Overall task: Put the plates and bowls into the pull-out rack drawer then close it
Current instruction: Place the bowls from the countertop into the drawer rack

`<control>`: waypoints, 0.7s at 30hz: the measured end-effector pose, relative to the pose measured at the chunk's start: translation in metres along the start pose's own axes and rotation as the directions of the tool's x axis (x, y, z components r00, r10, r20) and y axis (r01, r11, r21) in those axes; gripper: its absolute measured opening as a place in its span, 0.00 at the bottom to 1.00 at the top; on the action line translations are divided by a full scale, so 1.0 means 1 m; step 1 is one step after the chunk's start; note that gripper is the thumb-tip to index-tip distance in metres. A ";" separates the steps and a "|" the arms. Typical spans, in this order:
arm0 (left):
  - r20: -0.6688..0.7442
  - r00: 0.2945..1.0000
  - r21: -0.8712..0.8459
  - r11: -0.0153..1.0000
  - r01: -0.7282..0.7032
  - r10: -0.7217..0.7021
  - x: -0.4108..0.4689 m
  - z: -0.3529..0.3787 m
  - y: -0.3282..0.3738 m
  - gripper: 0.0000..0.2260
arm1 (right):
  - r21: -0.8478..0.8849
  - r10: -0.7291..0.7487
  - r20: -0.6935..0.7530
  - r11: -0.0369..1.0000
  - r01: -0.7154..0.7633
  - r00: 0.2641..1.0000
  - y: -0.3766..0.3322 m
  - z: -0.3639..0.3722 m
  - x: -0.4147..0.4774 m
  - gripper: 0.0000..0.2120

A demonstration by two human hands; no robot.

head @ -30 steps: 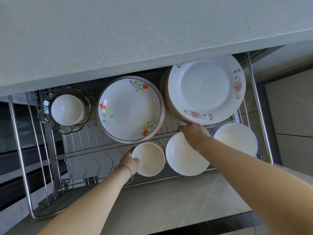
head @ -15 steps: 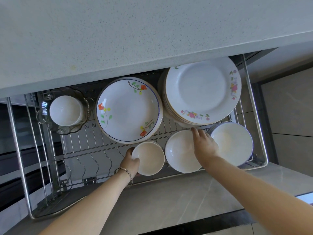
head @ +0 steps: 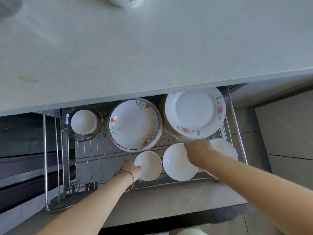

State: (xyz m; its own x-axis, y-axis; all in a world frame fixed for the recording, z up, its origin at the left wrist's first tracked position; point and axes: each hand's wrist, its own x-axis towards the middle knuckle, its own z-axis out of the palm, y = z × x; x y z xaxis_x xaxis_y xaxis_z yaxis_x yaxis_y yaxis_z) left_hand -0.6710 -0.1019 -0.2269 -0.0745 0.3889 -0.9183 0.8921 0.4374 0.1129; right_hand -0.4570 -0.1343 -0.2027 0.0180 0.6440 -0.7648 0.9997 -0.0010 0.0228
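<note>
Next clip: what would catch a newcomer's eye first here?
The pulled-out wire rack under the countertop stands out, loaded with a stack of floral plates at the right rear and an orange-flowered deep plate to their left. At the front, the left hand grips a small bowl by its rim. The right hand lies over the far rim of a wider bowl; its grip is hidden.

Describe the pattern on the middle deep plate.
The deep plate is white with a thin blue rim line and orange flowers with green leaves; head view.
</note>
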 end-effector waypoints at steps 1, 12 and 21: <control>-0.022 0.998 0.025 0.998 -0.059 0.060 -0.011 -0.010 0.004 0.13 | 0.025 -0.023 0.006 0.999 0.023 1.000 -0.001 -0.020 -0.007 0.16; -0.465 0.816 -0.037 0.913 -0.406 0.344 -0.089 -0.219 0.061 0.11 | 0.540 -0.131 -0.266 0.801 0.260 0.955 -0.059 -0.278 -0.041 0.14; -0.532 0.750 -0.049 0.869 -0.492 0.394 -0.046 -0.342 0.105 0.07 | 0.964 0.366 0.023 -0.255 0.077 0.930 -0.064 -0.387 0.057 0.22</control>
State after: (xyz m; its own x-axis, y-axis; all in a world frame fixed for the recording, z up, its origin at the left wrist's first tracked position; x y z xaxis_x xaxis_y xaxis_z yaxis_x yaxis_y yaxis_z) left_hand -0.7258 0.2033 -0.0434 0.0586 0.8952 -0.4419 0.7905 0.2287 0.5682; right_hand -0.5254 0.1982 0.0012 0.3827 0.5813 -0.7180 -0.2402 -0.6879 -0.6849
